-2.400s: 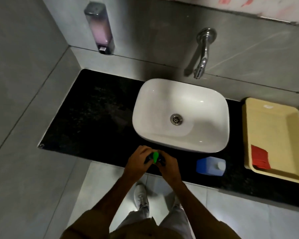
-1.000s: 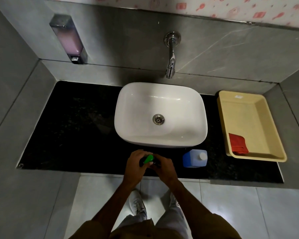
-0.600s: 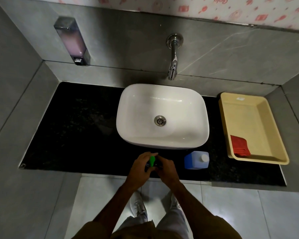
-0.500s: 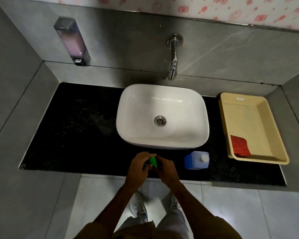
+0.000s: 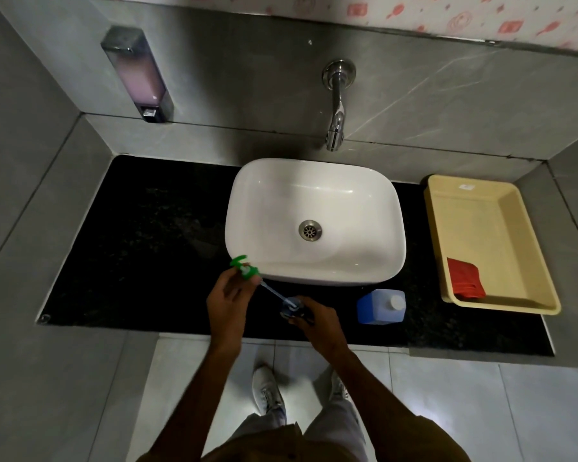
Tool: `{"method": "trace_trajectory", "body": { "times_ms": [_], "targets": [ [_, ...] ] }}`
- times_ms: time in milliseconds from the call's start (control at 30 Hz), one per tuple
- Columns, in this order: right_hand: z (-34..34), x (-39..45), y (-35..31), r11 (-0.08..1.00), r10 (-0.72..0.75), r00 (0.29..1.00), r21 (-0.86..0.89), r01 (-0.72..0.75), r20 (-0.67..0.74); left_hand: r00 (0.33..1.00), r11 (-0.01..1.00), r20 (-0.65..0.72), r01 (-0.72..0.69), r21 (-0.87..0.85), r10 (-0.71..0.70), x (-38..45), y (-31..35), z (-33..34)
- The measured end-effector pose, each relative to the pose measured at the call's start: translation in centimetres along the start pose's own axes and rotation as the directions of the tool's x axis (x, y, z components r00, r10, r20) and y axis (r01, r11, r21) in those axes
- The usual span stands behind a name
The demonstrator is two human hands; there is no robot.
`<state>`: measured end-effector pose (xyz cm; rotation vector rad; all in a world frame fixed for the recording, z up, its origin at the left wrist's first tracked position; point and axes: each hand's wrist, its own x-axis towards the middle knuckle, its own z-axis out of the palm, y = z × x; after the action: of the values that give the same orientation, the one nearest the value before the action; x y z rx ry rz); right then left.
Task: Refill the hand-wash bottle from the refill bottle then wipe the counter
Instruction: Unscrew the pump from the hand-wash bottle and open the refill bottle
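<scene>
My left hand (image 5: 229, 296) grips the green pump head (image 5: 244, 266) and holds it up and to the left, in front of the basin. Its thin dip tube (image 5: 276, 295) slants down into the open neck of the dark hand-wash bottle (image 5: 292, 306). My right hand (image 5: 317, 323) is closed around that bottle at the front edge of the black counter (image 5: 141, 248). The blue refill bottle (image 5: 381, 306) with a white cap stands on the counter just to the right, untouched. A red cloth (image 5: 464, 278) lies in the yellow tray (image 5: 528, 305).
A white basin (image 5: 314, 181) sits mid-counter under a chrome wall tap (image 5: 336, 105). A wall soap dispenser (image 5: 137, 75) hangs at the back left. Grey tiled walls close in both counter ends. My shoes (image 5: 267, 391) stand on the pale floor below.
The pump head, earlier sitting on the bottle under both hands, has come off. My left hand has lifted it up and left, drawing the tube out. The right hand stays on the bottle.
</scene>
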<state>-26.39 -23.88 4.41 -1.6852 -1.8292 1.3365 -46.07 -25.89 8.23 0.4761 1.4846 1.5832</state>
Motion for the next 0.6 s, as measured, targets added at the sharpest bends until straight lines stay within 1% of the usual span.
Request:
{"method": "trace_trajectory", "body": {
  "times_ms": [67,133,200,300,400,600],
  "targets": [
    [0.1,0.0,0.0,1.0,-0.001,1.0,0.029,0.001,0.011,0.997,0.999,-0.073,0.031,-0.024,-0.032,1.0,0.3,-1.7],
    [0.2,0.0,0.0,0.999,0.007,1.0,0.05,-0.008,0.018,0.993,0.996,-0.086,0.084,0.032,-0.081,1.8,-0.1,-3.4],
    [0.3,0.0,0.0,0.998,0.012,1.0,0.055,-0.013,0.018,0.984,0.972,-0.06,0.174,0.159,-0.167,2.4,-1.2,-4.6],
    [0.5,0.1,0.4,1.0,-0.006,1.0,0.028,0.006,0.003,0.964,0.86,-0.055,0.257,0.441,-0.26,2.9,-3.7,-5.2],
    [0.6,0.2,0.7,1.0,0.0,1.0,0.012,0.0,-0.004,0.965,0.74,-0.078,0.243,0.628,-0.251,3.5,-5.1,-4.3],
    [0.3,-0.7,1.8,0.998,0.043,0.998,-0.042,-0.044,-0.039,0.988,0.543,-0.051,0.123,0.831,-0.146,5.6,-6.0,-1.7]
  ]
}}
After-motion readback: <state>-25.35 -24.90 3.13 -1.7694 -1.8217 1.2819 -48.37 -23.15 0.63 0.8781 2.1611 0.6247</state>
